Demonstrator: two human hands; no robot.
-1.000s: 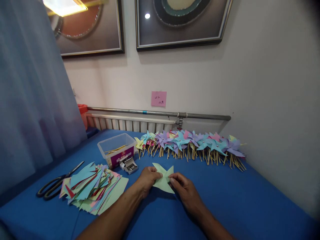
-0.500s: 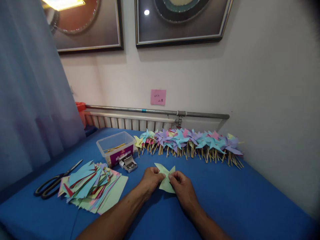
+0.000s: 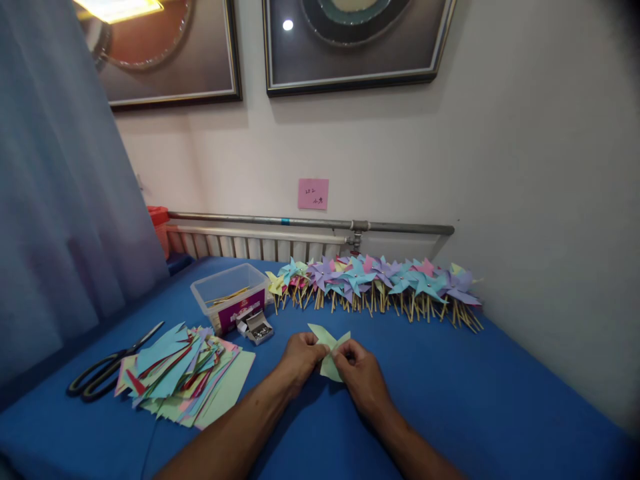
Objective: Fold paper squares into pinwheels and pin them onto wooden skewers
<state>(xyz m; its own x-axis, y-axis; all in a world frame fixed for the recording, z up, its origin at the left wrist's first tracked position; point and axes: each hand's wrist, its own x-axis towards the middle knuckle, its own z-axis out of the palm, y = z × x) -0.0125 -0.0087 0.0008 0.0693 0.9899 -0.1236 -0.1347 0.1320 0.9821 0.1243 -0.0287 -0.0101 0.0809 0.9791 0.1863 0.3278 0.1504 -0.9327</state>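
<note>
A pale green cut paper square (image 3: 327, 348) lies on the blue table (image 3: 475, 400) between both my hands. My left hand (image 3: 299, 359) pinches its left side, fingers closed on the paper. My right hand (image 3: 361, 373) pinches the right side and folds a corner toward the middle. Two points of the paper stick up beyond my fingers.
A row of finished paper pinwheels on sticks (image 3: 375, 283) lines the wall. A clear plastic box with sticks (image 3: 230, 300) and a small box of pins (image 3: 257, 328) stand to the left. A pile of coloured paper (image 3: 185, 373) and black scissors (image 3: 107, 367) lie further left.
My hands have drawn closer together on the green paper, and its lower part has been folded in, so less of it shows. The view has shifted slightly.
</note>
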